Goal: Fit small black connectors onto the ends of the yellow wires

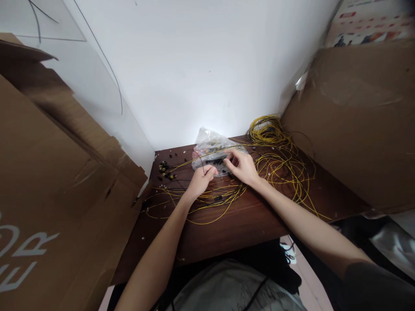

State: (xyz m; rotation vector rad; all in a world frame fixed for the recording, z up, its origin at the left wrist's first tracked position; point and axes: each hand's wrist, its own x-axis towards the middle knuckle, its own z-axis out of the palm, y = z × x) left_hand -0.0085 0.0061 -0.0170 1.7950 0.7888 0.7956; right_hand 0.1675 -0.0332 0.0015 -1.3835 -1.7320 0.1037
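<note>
My left hand [203,178] is closed in a pinch at the front edge of a clear plastic bag [207,137]; a thin dark wire rises beside its fingers, and what the fingertips grip is too small to make out. Just to its right, my right hand [241,165] is over the bag with thumb and index finger apart and the other fingers curled. Small black and yellow parts show in the bag. Yellow and black wires [207,222] run beneath and in front of both hands on the dark wooden table [227,235].
Coiled yellow wires [267,131] lie at the table's back right, with looser loops in front. Small black connectors [164,167] are scattered at the left. Large cardboard boxes stand at the left [65,194] and right [356,129]. A white wall [194,65] is behind.
</note>
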